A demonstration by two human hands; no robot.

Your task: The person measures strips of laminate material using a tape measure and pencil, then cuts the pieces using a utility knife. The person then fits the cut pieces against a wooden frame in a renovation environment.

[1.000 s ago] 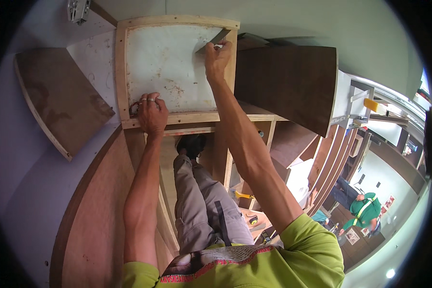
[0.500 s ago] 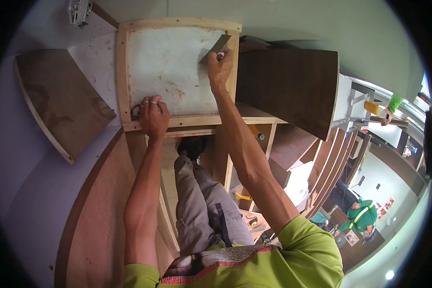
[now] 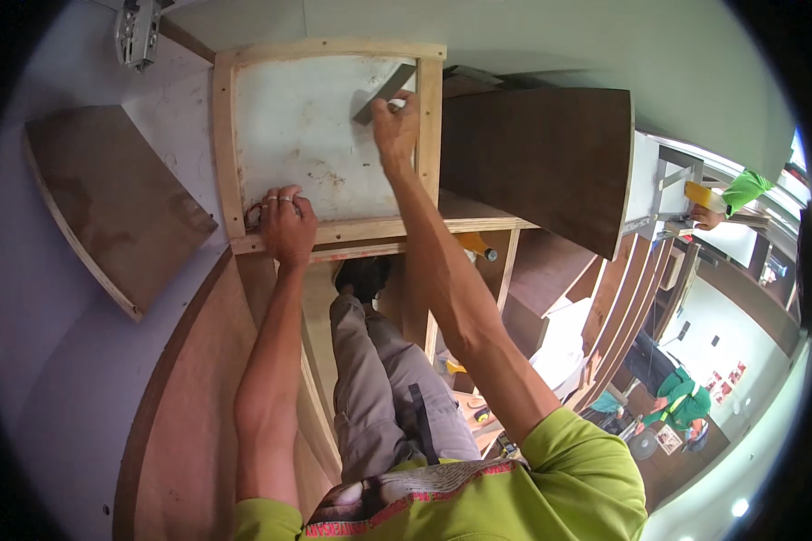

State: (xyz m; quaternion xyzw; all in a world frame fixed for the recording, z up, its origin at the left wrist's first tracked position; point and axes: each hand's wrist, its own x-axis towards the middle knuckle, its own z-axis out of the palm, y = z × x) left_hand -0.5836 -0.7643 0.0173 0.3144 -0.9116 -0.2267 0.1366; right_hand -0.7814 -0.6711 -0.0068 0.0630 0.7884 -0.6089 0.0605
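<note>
1. Head view: the landmark is a wooden frame (image 3: pixel 329 230) of pale strips set around a white panel (image 3: pixel 307 135), high in the middle of the picture.
2. The right hand (image 3: pixel 397 131) reaches up along the frame's right strip, near its upper right corner. Its fingers are curled and pressed together around the lower end of a flat grey block (image 3: pixel 383 93).
3. The grey block lies tilted on the white panel, just inside the frame's upper right corner, its far end pointing toward the top strip.
4. The left hand (image 3: pixel 286 225) sits at the frame's lower left corner. Its fingers are bent over the bottom strip in a closed grip, with rings showing on two of them; whether anything else lies under the palm cannot be told.
5. Left of the frame, a brown board (image 3: pixel 108 203) with one curved edge leans against the pale wall.
6. Right of the frame, a dark brown panel (image 3: pixel 541 162) juts out, touching the frame's right side.
7. Below the frame, the person's grey trousers (image 3: pixel 379 379) and a dark shoe (image 3: pixel 363 275) stand among more wooden strips, and a curved brown sheet (image 3: pixel 185 406) runs down to the left.
8. Far right of the frame, well apart, another person's green sleeve (image 3: pixel 747 189) shows beside a yellow object (image 3: pixel 702 196).
</note>
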